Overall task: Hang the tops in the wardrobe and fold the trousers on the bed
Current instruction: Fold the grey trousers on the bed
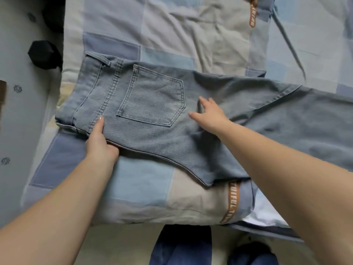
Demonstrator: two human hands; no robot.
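Trousers: pale blue denim jeans lie flat on the bed, folded leg over leg, back side up — waistband at the left, legs running off the right edge of view.
Denim surface: faded twill weave, soft creases near the seat, double rows of stitching along the yoke and seams.
Pocket: a five-sided patch pocket with a pointed end faces up, just left of the right hand.
Belt loop: a narrow strap stands at the far left corner of the waistband.
Left hand: the left hand grips the near edge of the jeans by the waistband, thumb on top, fingers tucked under the cloth.
Right hand: the right hand lies flat on the denim, fingers straight and spread, pressing beside the pocket.
Bed: a quilt of blue, grey and beige rectangular patches, wrinkled at the far side — a brown lettered strip is sewn on near the right.
Floor: grey patterned floor at left, with a black faceted object on it.
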